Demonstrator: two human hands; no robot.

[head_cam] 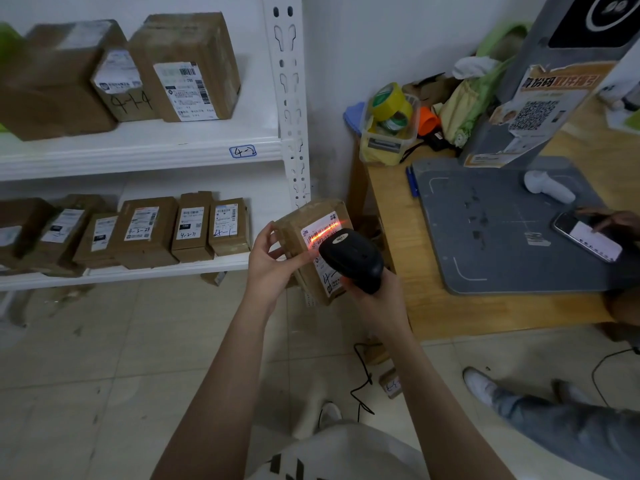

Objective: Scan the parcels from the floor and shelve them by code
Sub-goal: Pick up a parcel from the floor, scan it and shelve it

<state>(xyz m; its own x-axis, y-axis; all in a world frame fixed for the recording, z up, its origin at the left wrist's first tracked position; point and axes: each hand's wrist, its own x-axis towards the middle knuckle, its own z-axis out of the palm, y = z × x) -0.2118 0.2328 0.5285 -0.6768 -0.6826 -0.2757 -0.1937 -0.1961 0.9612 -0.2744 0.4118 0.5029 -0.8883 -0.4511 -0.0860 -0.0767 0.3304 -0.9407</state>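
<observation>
The left hand (273, 263) holds a small cardboard parcel (311, 211) by its near-left edge, thumb on top and fingers curled along the face and underside. The parcel is tilted so that its white shipping label (327, 230) faces up toward the camera. The right hand (375, 299) is wrapped round the grip of a black barcode scanner (351, 258). The scanner's head hangs just over the lower part of the label and hides some of it. A red scan line (323, 234) lies across the barcode, and handwriting beginning with "4" shows on the label beside the scanner.

Below the right forearm, a black cable (363, 379) trails over the tiled floor. Just beside it lies another small parcel (390, 382).

Left of the left hand stands a white metal shelf unit (289, 98). A row of labelled parcels (145, 230) sits on its lower board, level with the hands. Larger boxes (187, 64) stand on the board above, whose front edge carries a tag reading "4-2" (243, 151).

Right of the right hand is a wooden desk (450, 313) bearing a grey scanning base (502, 237). A white handheld device (547, 185) lies on the base. At its far-right edge another person's hand (620, 223) rests on a phone (588, 240). A clear tub of tape rolls (389, 129) sits at the desk's back corner.
</observation>
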